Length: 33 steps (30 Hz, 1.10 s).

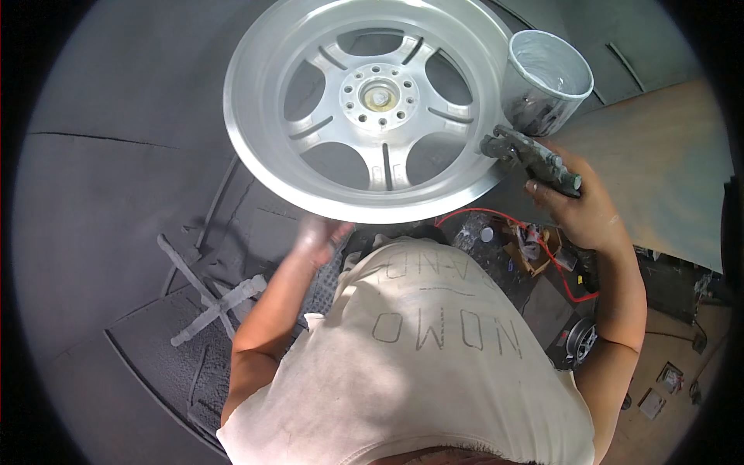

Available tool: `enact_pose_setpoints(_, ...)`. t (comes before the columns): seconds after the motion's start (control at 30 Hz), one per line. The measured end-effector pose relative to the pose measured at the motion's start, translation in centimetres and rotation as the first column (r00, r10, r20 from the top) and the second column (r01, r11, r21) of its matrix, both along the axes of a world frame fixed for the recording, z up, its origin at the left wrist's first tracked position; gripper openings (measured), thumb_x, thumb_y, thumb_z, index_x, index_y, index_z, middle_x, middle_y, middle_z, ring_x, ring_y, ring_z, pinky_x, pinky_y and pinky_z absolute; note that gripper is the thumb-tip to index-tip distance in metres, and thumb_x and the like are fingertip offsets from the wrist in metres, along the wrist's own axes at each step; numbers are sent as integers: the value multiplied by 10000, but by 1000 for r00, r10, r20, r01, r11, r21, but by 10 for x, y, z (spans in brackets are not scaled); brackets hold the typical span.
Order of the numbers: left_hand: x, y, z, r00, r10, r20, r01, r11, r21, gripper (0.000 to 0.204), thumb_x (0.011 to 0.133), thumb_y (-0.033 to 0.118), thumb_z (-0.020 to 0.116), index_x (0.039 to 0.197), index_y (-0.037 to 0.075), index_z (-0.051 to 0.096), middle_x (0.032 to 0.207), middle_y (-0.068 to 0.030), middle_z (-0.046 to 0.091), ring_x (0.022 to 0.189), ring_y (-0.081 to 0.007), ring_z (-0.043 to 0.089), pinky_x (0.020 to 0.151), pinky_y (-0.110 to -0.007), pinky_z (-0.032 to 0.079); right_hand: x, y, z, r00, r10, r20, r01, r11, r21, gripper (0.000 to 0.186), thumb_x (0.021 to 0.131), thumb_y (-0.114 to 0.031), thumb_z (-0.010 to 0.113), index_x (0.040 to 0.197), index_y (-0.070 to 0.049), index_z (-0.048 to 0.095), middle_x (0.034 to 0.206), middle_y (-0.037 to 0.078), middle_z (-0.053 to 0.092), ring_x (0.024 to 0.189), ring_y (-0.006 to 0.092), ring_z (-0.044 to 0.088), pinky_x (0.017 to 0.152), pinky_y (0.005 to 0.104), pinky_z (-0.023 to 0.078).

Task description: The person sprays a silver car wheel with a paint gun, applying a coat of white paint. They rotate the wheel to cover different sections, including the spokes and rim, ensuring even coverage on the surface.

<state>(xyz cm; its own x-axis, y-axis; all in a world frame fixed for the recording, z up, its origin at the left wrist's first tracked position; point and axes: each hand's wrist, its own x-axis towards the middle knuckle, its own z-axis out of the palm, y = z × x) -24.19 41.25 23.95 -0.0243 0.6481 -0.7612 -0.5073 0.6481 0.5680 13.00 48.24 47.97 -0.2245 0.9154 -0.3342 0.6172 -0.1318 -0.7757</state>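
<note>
A silver wheel rim [397, 157] with five wide spokes and a ring of holes about its hub stands in front of me, its open side facing up toward me. My right hand [583, 198] is closed around the handle of a dark, paint-crusted spray gun [542, 159]. The gun's nozzle end points left at the lower right edge of the rim. On top of the gun sits a paint cup [535, 108] with whitish-silver liquid inside. Just below the rim's near edge is my left hand [318, 239]; its fingers are blurred, and whether they touch the rim cannot be made out.
A grey, paint-coated cross-shaped stand [208, 291] is on the lower left. A red hose [552, 260] curves across the floor at the right, past a cardboard box [533, 246] of odds and ends. Another wheel [581, 341] lies beside my right arm. Grey sheeting surrounds the left.
</note>
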Motion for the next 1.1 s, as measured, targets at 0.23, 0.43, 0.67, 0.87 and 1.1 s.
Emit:
enact_pose_setpoints(0.23,40,-38,9,882,-447,149,440,895,80,408,884,-44,449,1288,-43,509,1263,-136,599,1233,-240,593,1028,-387,532,-13,-20,6,1000,-10,-19,10,1000,-21,482,908,-49,700,1369,4,568,1176,128,690,1075,179,627,978,324,487)
enact_pose_setpoints(0.43,28,-35,-15,975,-81,206,94,994,-57,366,940,3,459,1303,-23,501,1238,-120,604,1185,-234,607,970,-360,545,-24,-25,18,995,40,-96,-52,991,-126,528,906,-37,690,1409,0,533,1184,108,686,1081,172,620,961,318,491)
enact_pose_setpoints(0.67,64,-17,0,980,28,198,-16,998,-64,313,981,30,468,1291,6,506,1208,-127,605,1080,-215,635,915,-338,559,-6,-7,-5,933,204,-296,-206,978,23,561,911,-10,664,1444,-3,490,1131,76,677,1024,136,598,877,292,499)
enact_pose_setpoints(0.87,79,-27,-5,976,30,216,-17,998,-62,343,948,-6,474,1290,-23,492,1219,-125,601,1072,-203,638,900,-340,564,-10,-2,4,967,100,-232,-144,973,-182,543,904,-4,668,1423,8,509,1130,77,675,1008,139,614,887,299,500)
enact_pose_setpoints(1.1,67,-10,-10,987,148,66,-156,979,130,423,915,-1,449,1337,11,467,1265,-98,583,1067,-175,606,836,-281,542,1,10,7,959,250,-131,-263,959,-102,510,886,15,694,1377,3,554,1112,107,695,1017,160,626,926,322,495)
